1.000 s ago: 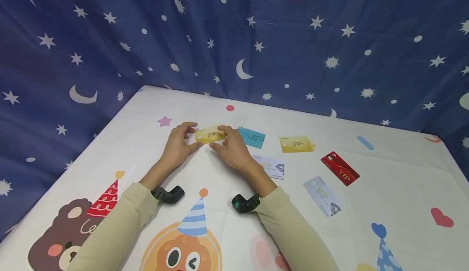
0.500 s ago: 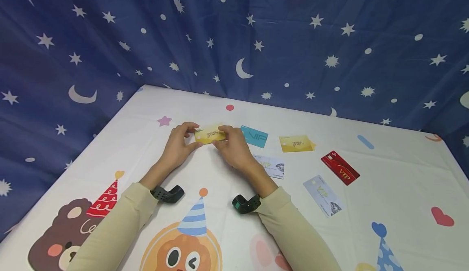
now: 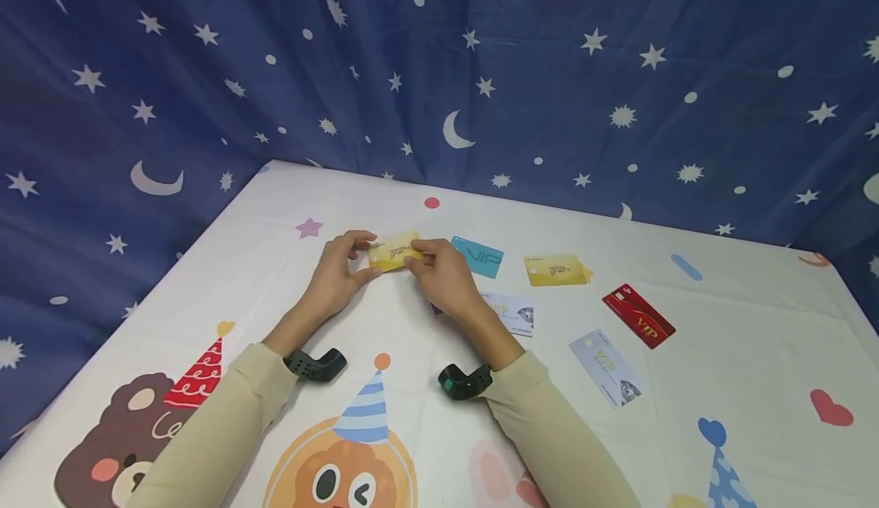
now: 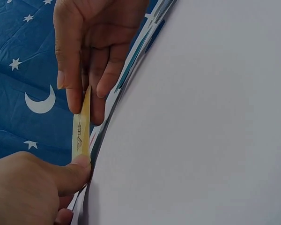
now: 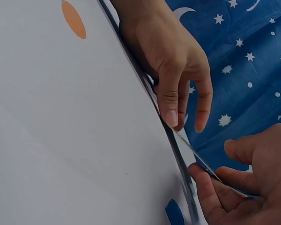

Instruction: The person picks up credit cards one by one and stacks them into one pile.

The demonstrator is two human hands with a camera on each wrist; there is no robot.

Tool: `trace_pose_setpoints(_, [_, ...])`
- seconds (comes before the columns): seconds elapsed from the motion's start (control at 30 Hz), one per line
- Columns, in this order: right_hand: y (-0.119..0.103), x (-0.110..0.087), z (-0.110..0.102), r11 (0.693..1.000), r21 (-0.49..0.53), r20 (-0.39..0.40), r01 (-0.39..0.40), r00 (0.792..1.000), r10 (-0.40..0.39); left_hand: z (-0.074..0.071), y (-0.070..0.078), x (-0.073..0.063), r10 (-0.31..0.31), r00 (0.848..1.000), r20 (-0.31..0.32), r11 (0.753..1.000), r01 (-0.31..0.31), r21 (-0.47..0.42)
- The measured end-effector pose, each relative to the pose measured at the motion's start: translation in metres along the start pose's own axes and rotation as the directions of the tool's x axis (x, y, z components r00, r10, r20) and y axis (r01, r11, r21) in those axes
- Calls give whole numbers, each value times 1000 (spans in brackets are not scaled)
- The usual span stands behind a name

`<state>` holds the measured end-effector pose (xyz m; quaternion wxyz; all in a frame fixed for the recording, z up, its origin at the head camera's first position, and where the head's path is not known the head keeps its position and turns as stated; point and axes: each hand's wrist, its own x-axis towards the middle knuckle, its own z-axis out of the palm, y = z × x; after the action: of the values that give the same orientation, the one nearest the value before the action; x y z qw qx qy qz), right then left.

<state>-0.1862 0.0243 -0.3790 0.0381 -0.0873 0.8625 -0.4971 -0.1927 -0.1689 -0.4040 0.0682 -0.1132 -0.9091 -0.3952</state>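
Note:
A gold VIP card [image 3: 394,253] is held between the two hands, left of the middle of the table. My left hand [image 3: 338,268] pinches its left end, thumb at the near edge. In the left wrist view that thumb presses on the face of the gold card [image 4: 79,136]. At the card's right end, my right hand [image 3: 445,275] grips it with thumb and fingers. The right wrist view shows the card edge-on, a thin line running between both hands. A teal VIP card [image 3: 478,257] lies just beyond the right hand.
Another gold card [image 3: 555,270], a red VIP card [image 3: 638,316] and a silver card [image 3: 606,368] lie to the right. A second silver card [image 3: 516,313] is partly covered by the right wrist, with a purple edge [image 3: 436,309] beside it. A star-patterned curtain [image 3: 439,73] hangs behind.
The right hand has shifted slightly right, its thumb moving from below the gold card to its right end. The teal card slid a little right early on. The purple edge has come into view.

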Motion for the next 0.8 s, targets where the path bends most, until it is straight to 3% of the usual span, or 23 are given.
trace_pose_setpoints(0.2, [1, 0, -3, 1000, 25, -12, 15, 1000, -15, 1, 0, 0, -31, 999, 36, 999, 30, 24])
trace_pose_setpoints(0.33, [1, -1, -6, 999, 38, -18, 24, 1000, -23, 1, 0, 0, -41, 999, 27, 999, 40, 18])
trace_pose_setpoints(0.6, [3, 0, -14, 994, 108, -12, -32, 999, 33, 0, -1, 0, 21, 1000, -18, 1000, -22, -16])
trace_pose_setpoints(0.8, [4, 2, -19, 996, 68, -14, 54, 998, -53, 0, -2, 0, 76, 996, -41, 996, -78, -50])
